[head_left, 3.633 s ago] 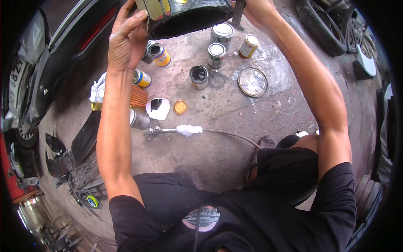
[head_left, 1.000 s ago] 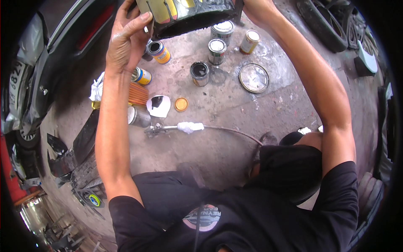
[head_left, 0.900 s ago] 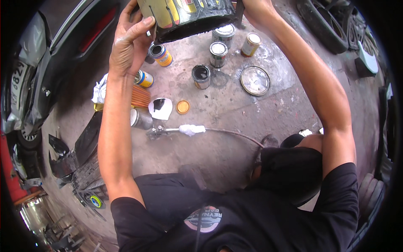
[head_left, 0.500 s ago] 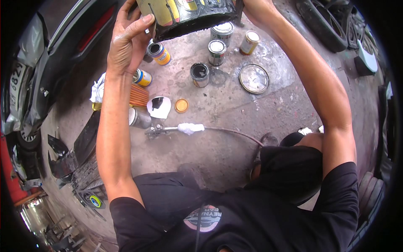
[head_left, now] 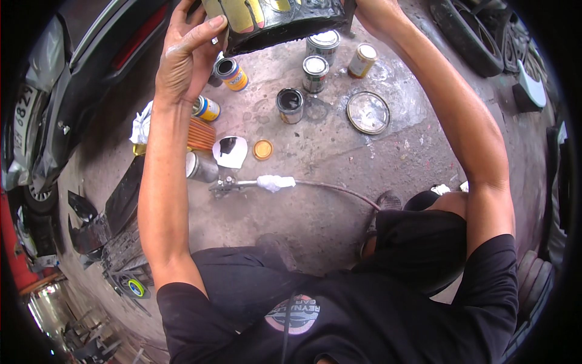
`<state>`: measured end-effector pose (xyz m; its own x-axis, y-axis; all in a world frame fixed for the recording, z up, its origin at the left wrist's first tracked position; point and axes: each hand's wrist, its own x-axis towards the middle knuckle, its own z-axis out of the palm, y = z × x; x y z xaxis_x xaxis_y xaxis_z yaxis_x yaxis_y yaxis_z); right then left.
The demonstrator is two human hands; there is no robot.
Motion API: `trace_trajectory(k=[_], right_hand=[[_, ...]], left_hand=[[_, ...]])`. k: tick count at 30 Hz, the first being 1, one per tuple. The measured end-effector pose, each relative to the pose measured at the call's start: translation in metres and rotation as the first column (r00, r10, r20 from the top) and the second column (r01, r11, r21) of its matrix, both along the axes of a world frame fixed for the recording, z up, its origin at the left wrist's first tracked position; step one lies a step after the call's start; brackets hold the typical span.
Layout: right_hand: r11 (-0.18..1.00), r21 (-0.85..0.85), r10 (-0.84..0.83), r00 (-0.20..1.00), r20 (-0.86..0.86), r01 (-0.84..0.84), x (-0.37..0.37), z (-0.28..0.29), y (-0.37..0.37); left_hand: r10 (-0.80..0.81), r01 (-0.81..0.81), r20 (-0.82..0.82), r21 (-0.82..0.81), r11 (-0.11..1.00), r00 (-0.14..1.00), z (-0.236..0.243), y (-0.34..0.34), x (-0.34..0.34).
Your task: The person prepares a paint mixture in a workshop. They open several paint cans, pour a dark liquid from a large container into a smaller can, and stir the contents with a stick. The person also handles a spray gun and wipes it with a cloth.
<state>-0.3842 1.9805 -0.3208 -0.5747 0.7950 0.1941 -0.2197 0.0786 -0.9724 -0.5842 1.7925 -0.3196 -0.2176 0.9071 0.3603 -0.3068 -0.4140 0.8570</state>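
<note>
Up at the top edge of the head view, I hold a large paint can (head_left: 280,25) with a yellow label and black paint streaks. It is raised above the floor and tilted, and its upper part is cut off. My left hand (head_left: 187,57) grips its left side, thumb against the label. At its right side is my right hand (head_left: 377,17), closed on the can, with its fingertips out of view. Below stands a small open can (head_left: 290,105) with black contents. Behind it are a lidded can (head_left: 315,74) and a larger silver-topped can (head_left: 324,42).
A spray gun (head_left: 224,185) with a metal cup (head_left: 202,167) lies on the concrete, its hose (head_left: 339,190) running toward my foot. Nearby are a round lid (head_left: 368,113), an amber cap (head_left: 263,150), a paint-marked white piece (head_left: 230,151) and yellow-blue cans (head_left: 231,74). A car (head_left: 91,67) stands left.
The paint can and both hands have shifted very slightly to the right and up in the view. My grip on the can looks the same.
</note>
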Motion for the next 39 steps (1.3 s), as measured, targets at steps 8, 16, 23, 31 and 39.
trace_trajectory(k=[8, 16, 23, 31, 39], right_hand=[[1.000, 0.003, 0.001, 1.000, 0.009, -0.001, 0.001, 0.000, 0.001], [1.000, 0.013, -0.021, 1.000, 0.017, 0.021, 0.001, -0.001, -0.001], [1.000, -0.026, 0.012, 1.000, -0.024, -0.012, 0.001, -0.005, 0.002], [0.998, -0.014, 0.054, 0.998, -0.025, -0.055, 0.003, -0.009, -0.003], [0.996, -0.060, 0.064, 0.998, -0.004, -0.064, 0.002, -0.017, 0.000]], left_hand=[[0.001, -0.001, 0.012, 0.004, 1.000, 1.000, -0.001, -0.001, 0.001], [0.031, -0.031, 0.002, -0.030, 0.999, 1.000, 0.001, -0.004, 0.003], [0.020, -0.020, -0.004, -0.019, 1.000, 1.000, 0.000, -0.004, 0.002], [-0.041, 0.041, -0.013, 0.000, 0.999, 0.999, -0.003, -0.005, 0.005], [0.013, -0.013, -0.014, -0.050, 0.999, 1.000, -0.011, -0.010, 0.005]])
